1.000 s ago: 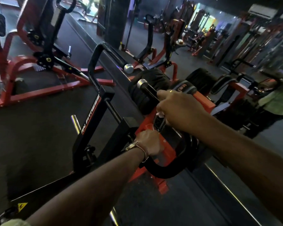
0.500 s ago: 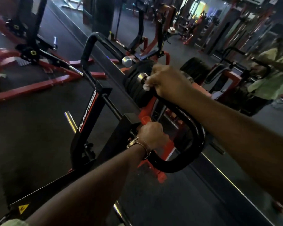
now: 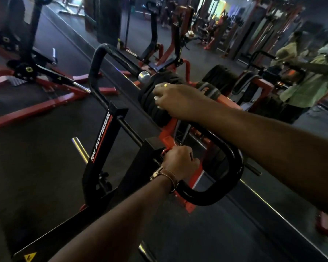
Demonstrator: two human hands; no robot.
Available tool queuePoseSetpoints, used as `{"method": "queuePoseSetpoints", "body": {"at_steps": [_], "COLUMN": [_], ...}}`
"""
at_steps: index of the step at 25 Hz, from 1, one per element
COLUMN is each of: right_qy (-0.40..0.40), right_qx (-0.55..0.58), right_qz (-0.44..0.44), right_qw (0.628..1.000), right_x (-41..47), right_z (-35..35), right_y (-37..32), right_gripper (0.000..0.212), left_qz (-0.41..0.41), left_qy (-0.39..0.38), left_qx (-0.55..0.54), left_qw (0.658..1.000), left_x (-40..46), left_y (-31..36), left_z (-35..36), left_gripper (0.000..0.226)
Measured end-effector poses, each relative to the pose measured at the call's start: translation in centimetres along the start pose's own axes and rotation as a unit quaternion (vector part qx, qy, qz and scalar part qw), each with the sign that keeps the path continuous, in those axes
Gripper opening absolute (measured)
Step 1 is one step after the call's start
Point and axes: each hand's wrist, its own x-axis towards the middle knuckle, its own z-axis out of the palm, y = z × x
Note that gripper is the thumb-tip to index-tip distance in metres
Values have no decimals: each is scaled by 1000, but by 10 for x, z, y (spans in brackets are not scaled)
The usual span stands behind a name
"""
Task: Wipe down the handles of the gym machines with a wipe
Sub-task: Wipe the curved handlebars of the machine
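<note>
Both hands on curved handle (image 3: 233, 167), right hand (image 3: 178, 103) with wipe (image 3: 156, 98) now covering its tip

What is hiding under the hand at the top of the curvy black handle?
Bits of a white wipe peek out beneath the right hand, whose fingers curl around the end of the curved black handle. The rest of the wipe and the handle's tip are covered by the hand.
</note>
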Motion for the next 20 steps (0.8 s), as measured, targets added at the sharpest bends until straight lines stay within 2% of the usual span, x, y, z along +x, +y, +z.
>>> {"method": "queuePoseSetpoints", "body": {"at_steps": [2,4,5,6,7,9,10,11,12,13,14,15,16,17,18,19,20], "right_qy": [-40,-98,-119,-129,-123,-72,-34,10,58,102,141,170,178,159,108,42,-22], "right_qx": [25,111,175,284,423,679,740,767,767,744,688,595,475,355,245,143,70], "right_qz": [9,70,113,169,231,330,362,390,410,420,417,385,307,195,98,42,24], "right_qw": [999,987,971,935,867,652,566,509,489,509,577,685,805,900,959,988,997], "right_x": [22,39,43,45,44,37,33,31,29,28,25,21,17,15,15,17,22], "right_z": [-9,-14,-12,-7,-3,7,12,18,23,28,30,30,27,19,14,6,-1], "right_y": [10,21,27,34,38,35,34,33,32,32,32,33,33,28,21,13,6], "right_gripper": [33,21,21,23,25,24,20,15,13,14,12,11,12,16,21,23,21], "left_qz": [5,7,8,9,11,14,13,13,15,18,20,22,22,21,18,15,13], "left_qy": [9,14,14,13,13,18,21,22,24,29,35,40,44,47,50,51,53], "left_qx": [-13,-22,-24,-28,-34,-44,-49,-56,-61,-61,-59,-58,-59,-58,-56,-56,-55], "left_qw": [1000,1000,1000,999,999,999,998,998,998,998,997,997,997,997,997,997,997], "left_x": [-1,-2,-2,-2,-2,-2,-1,-1,-1,-1,-1,-1,0,0,1,1,2], "left_y": [-2,-3,-4,-4,-5,-6,-7,-7,-7,-7,-7,-7,-7,-7,-7,-7,-8], "left_z": [0,0,0,1,1,1,1,1,2,3,4,5,6,6,7,7,8], "left_gripper": [20,20,20,21,21,21,21,22,23,24,24,24,23,24,24,25,26]}}
